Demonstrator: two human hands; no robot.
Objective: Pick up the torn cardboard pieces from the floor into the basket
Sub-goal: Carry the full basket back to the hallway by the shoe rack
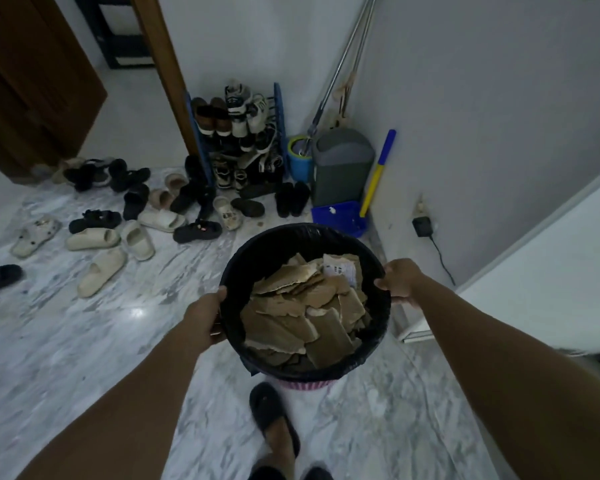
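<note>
Nearest the camera, a foot in a dark slipper (272,415) stands on the marble floor (84,341), below and between the two forearms.

Left hand (203,318): fingers curled over the left rim of the basket (305,367), grasping it. Right hand (397,280): thumb and fingers clamped on the right rim. The basket appears to hang between the hands, clear of the floor. It is lined with a black bag; a pink ribbed wall shows under the liner at its near side.

The torn cardboard pieces (305,306) lie inside the basket, stacked loosely to well below the rim. No loose cardboard is visible on the floor around the hands, so collection appears complete or nearly so; the step in hand is judged to be carrying the basket.

Procedure for this step:
- Keep both grips opposite each other and the rim level, so the pieces do not slide out.
- Grip the rim itself, not the liner alone; the liner could slip.

Clearances: right of the right hand, a white panel edge (499,271) runs close by. Beyond the basket stand a blue dustpan (340,216) and a grey bin (342,164) in the corner. Ahead of the left hand, scattered slippers (118,237) are a trip hazard. Open floor lies left of the left hand.
</note>
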